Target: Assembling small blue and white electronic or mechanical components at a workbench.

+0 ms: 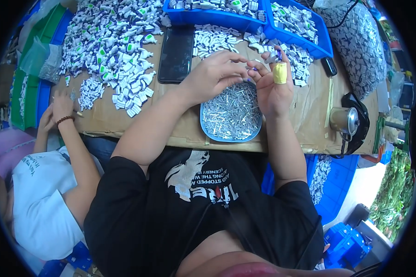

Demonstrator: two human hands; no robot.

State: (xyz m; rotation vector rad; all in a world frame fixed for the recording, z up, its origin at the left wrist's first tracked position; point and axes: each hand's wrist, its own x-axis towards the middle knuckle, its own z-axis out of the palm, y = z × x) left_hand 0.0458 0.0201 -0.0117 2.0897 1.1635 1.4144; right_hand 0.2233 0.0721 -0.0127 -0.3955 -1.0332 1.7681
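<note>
My left hand (pixel 213 76) is above the left side of a shallow blue tray (pixel 232 139) filled with small silvery metal pins (pixel 231 111). Its thumb and fingers are drawn together toward my right hand, and whatever is between them is too small to make out. My right hand (pixel 275 92) is palm up at the tray's far right corner. A small white-and-purple plastic piece (pixel 273 57) is held among its fingers. Yellow tape (pixel 280 73) wraps one finger of that hand. The fingertips of both hands nearly meet.
White plastic pieces (pixel 120 51) are heaped at the far left, with more in blue bins (pixel 217 19) at the back. A black phone (pixel 176 54) lies left of my hands. A metal canister (pixel 343 121) and a stuffed clear bag (pixel 356 46) stand right. A co-worker's hands (pixel 60 108) are at left.
</note>
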